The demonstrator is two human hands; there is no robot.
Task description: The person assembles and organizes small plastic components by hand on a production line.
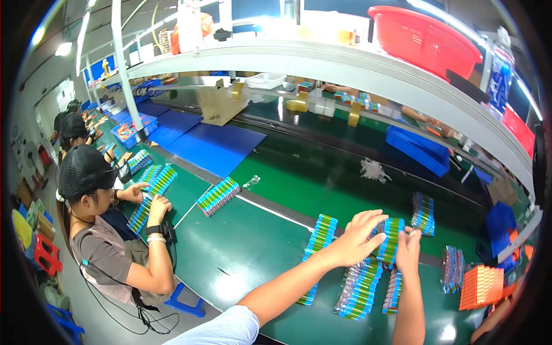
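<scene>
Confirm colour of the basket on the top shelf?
Red basket, shown best in the head view, upper right.

Flat wrapped packs of blue-green-yellow tubes (390,240) under both hands near the bench's right front, more packs (360,289) toward the front edge, a striped row (218,196) mid-bench, an orange pack (482,286) at the right edge, a brown carton (217,106) far back.

Red basket (424,35); perhaps cardboard box (219,105).
</scene>
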